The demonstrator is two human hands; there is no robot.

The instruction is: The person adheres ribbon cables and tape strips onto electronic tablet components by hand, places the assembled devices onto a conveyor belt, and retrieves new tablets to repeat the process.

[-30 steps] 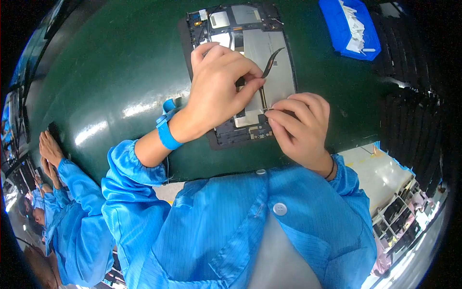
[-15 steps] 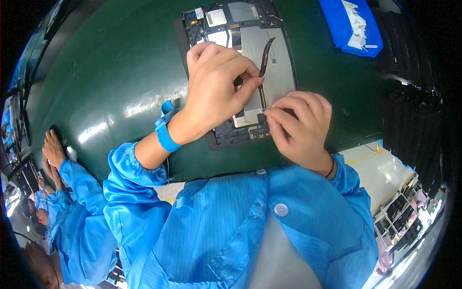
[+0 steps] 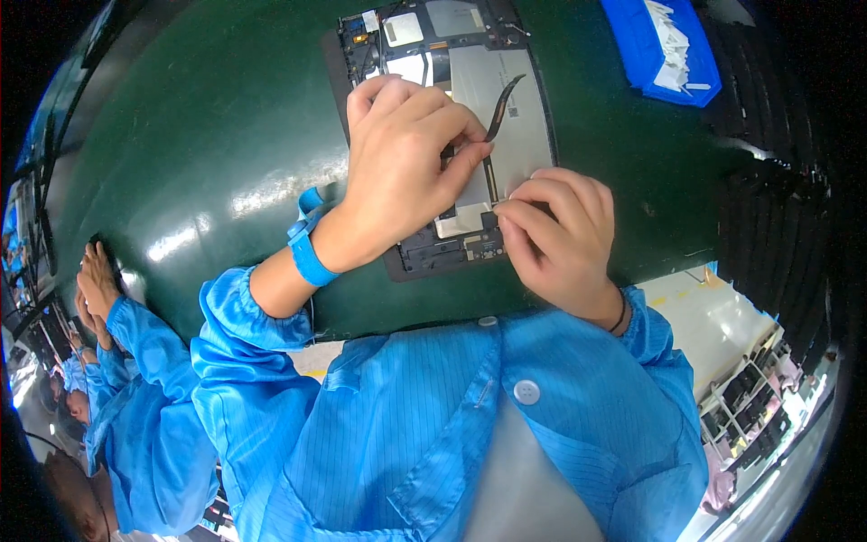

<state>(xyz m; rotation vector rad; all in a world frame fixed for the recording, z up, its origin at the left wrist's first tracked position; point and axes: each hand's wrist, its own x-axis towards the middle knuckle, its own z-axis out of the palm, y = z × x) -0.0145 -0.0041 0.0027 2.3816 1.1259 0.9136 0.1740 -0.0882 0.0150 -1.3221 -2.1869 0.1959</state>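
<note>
Dark curved-tip tweezers (image 3: 502,108) lie slantwise over an opened tablet-like device (image 3: 528,135) with a silvery plate and black inner parts. My left hand (image 3: 406,149), a blue strap round its wrist, is closed, pinching the tweezers near their middle between thumb and forefinger. Its other fingers curl above the device and cover part of it. At the device's near right side, my right hand (image 3: 564,230) is closed, with thumb and forefinger together by the tweezers' lower end. What those fingertips hold is too small to make out.
A blue bin (image 3: 637,54) with white pieces stands at the far right of the green table (image 3: 226,135). On the left, another person's hands (image 3: 95,280) rest at the table edge. A rack with dark items (image 3: 745,397) stands on the floor at the lower right.
My right hand has shifted slightly left and away from me. The tweezers' tip leans a little further right; my left hand keeps its pinch and has barely moved.
</note>
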